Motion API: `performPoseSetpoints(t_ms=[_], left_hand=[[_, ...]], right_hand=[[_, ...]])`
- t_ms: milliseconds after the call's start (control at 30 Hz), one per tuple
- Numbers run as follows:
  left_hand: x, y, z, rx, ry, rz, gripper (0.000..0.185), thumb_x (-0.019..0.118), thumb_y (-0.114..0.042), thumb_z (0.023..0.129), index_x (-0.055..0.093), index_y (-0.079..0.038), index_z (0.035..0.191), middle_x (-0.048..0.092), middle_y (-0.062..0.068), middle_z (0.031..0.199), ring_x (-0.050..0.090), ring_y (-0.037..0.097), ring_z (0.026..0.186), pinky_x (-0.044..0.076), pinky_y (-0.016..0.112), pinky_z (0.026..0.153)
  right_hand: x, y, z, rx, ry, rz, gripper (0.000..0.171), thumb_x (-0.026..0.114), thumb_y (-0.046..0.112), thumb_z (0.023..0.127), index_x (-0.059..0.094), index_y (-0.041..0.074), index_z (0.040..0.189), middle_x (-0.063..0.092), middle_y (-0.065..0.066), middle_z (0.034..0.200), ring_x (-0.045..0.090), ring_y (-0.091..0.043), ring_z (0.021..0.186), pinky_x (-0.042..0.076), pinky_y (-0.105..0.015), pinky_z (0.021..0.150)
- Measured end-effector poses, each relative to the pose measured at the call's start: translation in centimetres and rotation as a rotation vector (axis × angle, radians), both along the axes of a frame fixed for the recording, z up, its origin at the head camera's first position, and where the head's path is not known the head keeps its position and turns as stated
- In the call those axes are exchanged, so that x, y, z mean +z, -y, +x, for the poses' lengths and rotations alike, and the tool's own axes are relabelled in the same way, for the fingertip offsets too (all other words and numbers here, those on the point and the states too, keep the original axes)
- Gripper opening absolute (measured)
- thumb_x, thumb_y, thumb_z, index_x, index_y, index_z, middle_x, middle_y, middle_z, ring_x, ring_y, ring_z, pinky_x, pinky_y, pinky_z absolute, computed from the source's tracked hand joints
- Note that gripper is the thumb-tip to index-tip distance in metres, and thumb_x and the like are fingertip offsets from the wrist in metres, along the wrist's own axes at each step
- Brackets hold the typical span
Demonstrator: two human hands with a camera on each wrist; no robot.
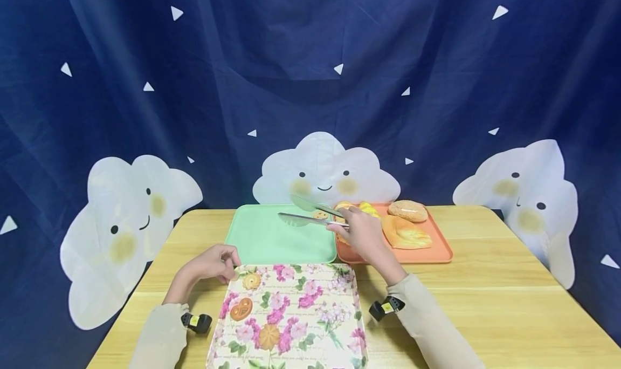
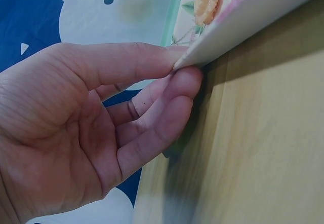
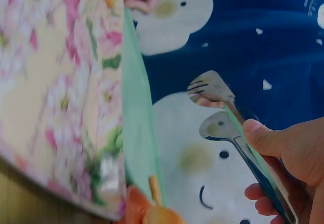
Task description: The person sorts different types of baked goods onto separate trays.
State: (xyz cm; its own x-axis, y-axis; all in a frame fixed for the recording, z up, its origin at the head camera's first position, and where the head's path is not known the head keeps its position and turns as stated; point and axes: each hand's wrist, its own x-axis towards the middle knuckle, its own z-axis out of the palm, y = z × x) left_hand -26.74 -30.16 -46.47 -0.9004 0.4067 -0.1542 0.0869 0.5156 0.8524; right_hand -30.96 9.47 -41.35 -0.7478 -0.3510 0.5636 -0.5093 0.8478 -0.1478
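Note:
At the upper left corner of the floral tray [image 1: 303,323], my left hand [image 1: 211,264] pinches the rim between thumb and fingers; the left wrist view shows this grip [image 2: 116,102]. My right hand [image 1: 364,231] holds metal tongs [image 3: 248,153], whose two ends are spread with nothing between them. The tongs hover over the green tray [image 1: 271,242], and a small round cookie [image 1: 320,214] lies near that tray's right edge. On the floral tray's left part are a round cookie [image 1: 251,281], a pretzel [image 1: 241,308] and a flower-shaped cookie [image 1: 269,336].
An orange tray [image 1: 442,250] adjoins the green one on the right. It bears a long bread roll [image 1: 408,211], a folded pastry [image 1: 406,234] and yellow items [image 1: 370,209] partly hidden by my right hand. A blue curtain [image 1: 310,99] hangs behind the wooden table [image 1: 495,282].

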Motion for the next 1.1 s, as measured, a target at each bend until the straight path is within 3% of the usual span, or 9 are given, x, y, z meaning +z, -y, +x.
performPoseSetpoints(t_ms=[233, 467, 933, 1100], left_hand=[[0.0, 0.1, -0.1, 0.006, 0.006, -0.002, 0.022, 0.071, 0.005, 0.075, 0.06, 0.009, 0.094, 0.052, -0.002, 0.064, 0.064, 0.021, 0.065, 0.057, 0.036, 0.061], [0.1, 0.0, 0.0, 0.009, 0.011, 0.0, 0.023, 0.071, 0.005, 0.075, 0.06, 0.009, 0.095, 0.05, -0.003, 0.063, 0.062, 0.02, 0.065, 0.057, 0.037, 0.062], [0.3, -0.2, 0.1, 0.003, 0.008, -0.007, 0.02, 0.067, 0.007, 0.075, 0.06, 0.008, 0.094, 0.047, -0.002, 0.065, 0.063, 0.021, 0.065, 0.057, 0.037, 0.061], [0.4, -0.2, 0.2, 0.01, 0.016, 0.005, 0.02, 0.066, 0.007, 0.075, 0.059, 0.01, 0.094, 0.045, -0.001, 0.067, 0.06, 0.019, 0.065, 0.057, 0.037, 0.061]], right_hand=[[1.0, 1.6, 2.0, 0.117, 0.032, 0.007, 0.052, 0.077, 0.049, 0.083, 0.074, 0.012, 0.119, 0.066, -0.003, 0.078, 0.037, -0.008, 0.046, 0.024, -0.022, 0.04], [0.8, 3.2, 3.6, 0.186, 0.03, 0.106, 0.056, 0.072, 0.053, 0.086, 0.072, 0.011, 0.124, 0.074, -0.006, 0.093, 0.055, -0.01, 0.057, 0.029, -0.018, 0.043], [-0.5, 5.2, 5.6, 0.283, -0.192, 0.227, 0.043, 0.074, 0.055, 0.081, 0.078, 0.022, 0.107, 0.064, 0.008, 0.073, 0.046, -0.003, 0.049, 0.005, -0.016, 0.048], [-1.0, 5.6, 5.8, 0.309, -0.174, 0.237, 0.044, 0.075, 0.055, 0.079, 0.078, 0.021, 0.107, 0.062, 0.009, 0.072, 0.043, -0.003, 0.05, 0.006, -0.015, 0.048]])
